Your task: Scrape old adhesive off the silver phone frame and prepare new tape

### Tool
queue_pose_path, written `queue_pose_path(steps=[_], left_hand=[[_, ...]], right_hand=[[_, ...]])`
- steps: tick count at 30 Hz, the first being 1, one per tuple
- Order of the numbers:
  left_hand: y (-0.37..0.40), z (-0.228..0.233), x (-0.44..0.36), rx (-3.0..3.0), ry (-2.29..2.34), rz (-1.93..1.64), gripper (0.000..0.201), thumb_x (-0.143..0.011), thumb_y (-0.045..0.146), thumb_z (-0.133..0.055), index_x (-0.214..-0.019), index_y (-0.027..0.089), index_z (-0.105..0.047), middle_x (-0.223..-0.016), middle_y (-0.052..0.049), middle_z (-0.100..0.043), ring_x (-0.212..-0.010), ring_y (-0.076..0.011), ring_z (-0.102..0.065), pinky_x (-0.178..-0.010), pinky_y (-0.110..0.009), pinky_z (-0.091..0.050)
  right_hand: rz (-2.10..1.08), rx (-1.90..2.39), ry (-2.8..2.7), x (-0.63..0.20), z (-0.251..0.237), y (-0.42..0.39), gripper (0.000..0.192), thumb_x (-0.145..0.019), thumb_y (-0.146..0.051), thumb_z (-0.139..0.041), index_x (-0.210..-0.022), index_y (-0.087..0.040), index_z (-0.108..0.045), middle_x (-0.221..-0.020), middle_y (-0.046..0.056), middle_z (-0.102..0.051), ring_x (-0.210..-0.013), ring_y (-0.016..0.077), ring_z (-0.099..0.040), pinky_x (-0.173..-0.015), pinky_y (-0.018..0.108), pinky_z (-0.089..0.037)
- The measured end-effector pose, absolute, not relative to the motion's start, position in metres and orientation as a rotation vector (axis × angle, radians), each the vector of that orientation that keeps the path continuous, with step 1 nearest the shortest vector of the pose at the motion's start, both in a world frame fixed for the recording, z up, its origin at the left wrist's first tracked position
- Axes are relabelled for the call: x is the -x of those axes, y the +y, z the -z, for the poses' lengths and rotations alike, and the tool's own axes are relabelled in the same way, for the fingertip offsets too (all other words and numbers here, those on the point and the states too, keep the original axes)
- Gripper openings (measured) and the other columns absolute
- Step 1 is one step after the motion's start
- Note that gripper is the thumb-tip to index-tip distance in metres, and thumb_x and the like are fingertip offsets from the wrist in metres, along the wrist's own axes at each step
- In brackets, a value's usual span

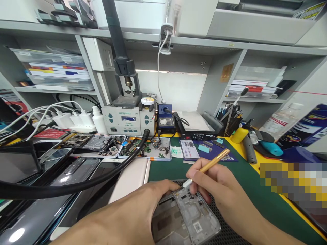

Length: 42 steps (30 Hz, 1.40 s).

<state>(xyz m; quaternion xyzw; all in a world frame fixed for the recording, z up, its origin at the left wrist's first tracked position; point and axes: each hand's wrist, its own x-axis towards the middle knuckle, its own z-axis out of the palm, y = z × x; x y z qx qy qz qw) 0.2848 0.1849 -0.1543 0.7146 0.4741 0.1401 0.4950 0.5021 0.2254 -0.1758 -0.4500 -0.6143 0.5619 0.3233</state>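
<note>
A bare phone frame point(196, 217) lies tilted on a black textured mat point(230, 234) at the bottom centre. My left hand point(150, 197) is closed along its left side, with the thumb at the upper edge. In a pen-like grip, my right hand point(214, 178) holds a thin tool with a gold handle point(214, 160) and a whitish lower end. That lower end points down to the left at the frame's top edge. I cannot make out the tool's very tip. The fingers of my left hand under the frame are hidden.
A thick black hose point(102, 183) curves across several phones point(81, 173) on the left. Behind them are a tray of circuit boards point(167, 158), a hot air station point(122, 120) and a white-topped heating plate point(194, 120). A yellow bottle point(239, 134) stands at the right.
</note>
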Motion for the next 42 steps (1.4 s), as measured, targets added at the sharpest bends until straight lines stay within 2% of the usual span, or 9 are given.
queue_pose_path(steps=[9,15,20,25,29,35,40,42], left_hand=[[0.1875,0.1545,-0.2869,-1.772,1.175,-0.295,0.080,-0.062,0.031,-0.081,-0.138,0.025,-0.056,-0.130,-0.002,-0.070,-0.113,-0.0277,-0.069,-0.097,-0.031,-0.056],[0.1865,0.1505,-0.2883,-1.765,1.206,-0.285,0.075,-0.063,0.031,-0.079,-0.135,0.026,-0.059,-0.129,-0.001,-0.070,-0.113,-0.0265,-0.068,-0.096,-0.029,-0.056],[0.1844,0.1546,-0.2868,-1.734,1.266,-0.285,0.082,-0.060,0.033,-0.081,-0.139,0.029,-0.057,-0.128,0.000,-0.070,-0.111,-0.0276,-0.069,-0.096,-0.031,-0.056],[0.1826,0.1554,-0.2859,-1.760,1.262,-0.266,0.083,-0.061,0.032,-0.079,-0.141,0.027,-0.056,-0.130,-0.002,-0.069,-0.112,-0.0281,-0.068,-0.100,-0.034,-0.055],[0.1843,0.1553,-0.2862,-1.749,1.256,-0.269,0.084,-0.060,0.034,-0.080,-0.141,0.028,-0.056,-0.134,-0.002,-0.067,-0.116,-0.0287,-0.066,-0.100,-0.033,-0.054],[0.1851,0.1563,-0.2875,-1.768,1.287,-0.244,0.087,-0.060,0.033,-0.079,-0.142,0.028,-0.055,-0.132,-0.003,-0.068,-0.113,-0.0294,-0.067,-0.101,-0.035,-0.054],[0.1835,0.1567,-0.2878,-1.781,1.275,-0.275,0.083,-0.058,0.030,-0.079,-0.139,0.027,-0.058,-0.124,-0.002,-0.071,-0.103,-0.0271,-0.071,-0.096,-0.033,-0.056],[0.1826,0.1568,-0.2874,-1.777,1.268,-0.277,0.084,-0.059,0.031,-0.079,-0.140,0.027,-0.057,-0.125,-0.002,-0.071,-0.105,-0.0268,-0.071,-0.096,-0.032,-0.056]], right_hand=[[-1.460,1.182,-1.630,-0.5011,0.1781,0.2265,0.035,-0.100,-0.044,-0.056,-0.074,-0.021,-0.055,-0.056,-0.006,-0.047,-0.052,0.0114,-0.042,-0.052,0.025,-0.035],[-1.430,1.197,-1.630,-0.5016,0.1819,0.2291,0.035,-0.097,-0.047,-0.059,-0.073,-0.022,-0.056,-0.050,-0.008,-0.041,-0.051,0.0125,-0.043,-0.053,0.026,-0.036],[-1.442,1.219,-1.638,-0.5015,0.1830,0.2304,0.034,-0.096,-0.047,-0.058,-0.074,-0.021,-0.056,-0.056,-0.005,-0.051,-0.047,0.0102,-0.038,-0.049,0.025,-0.032],[-1.439,1.217,-1.631,-0.5004,0.1821,0.2307,0.034,-0.094,-0.047,-0.058,-0.075,-0.020,-0.056,-0.061,-0.003,-0.057,-0.046,0.0087,-0.038,-0.048,0.024,-0.031],[-1.448,1.221,-1.619,-0.5001,0.1812,0.2307,0.034,-0.094,-0.048,-0.059,-0.076,-0.019,-0.057,-0.059,-0.004,-0.054,-0.047,0.0088,-0.039,-0.049,0.024,-0.032],[-1.446,1.200,-1.614,-0.5004,0.1825,0.2304,0.034,-0.095,-0.046,-0.059,-0.074,-0.020,-0.057,-0.055,-0.006,-0.050,-0.050,0.0103,-0.041,-0.051,0.024,-0.033],[-1.450,1.195,-1.618,-0.5007,0.1837,0.2312,0.034,-0.096,-0.047,-0.059,-0.073,-0.021,-0.056,-0.050,-0.007,-0.041,-0.053,0.0130,-0.044,-0.054,0.026,-0.034],[-1.455,1.198,-1.617,-0.5012,0.1836,0.2308,0.035,-0.096,-0.048,-0.059,-0.073,-0.022,-0.055,-0.049,-0.007,-0.039,-0.055,0.0141,-0.046,-0.055,0.026,-0.034]])
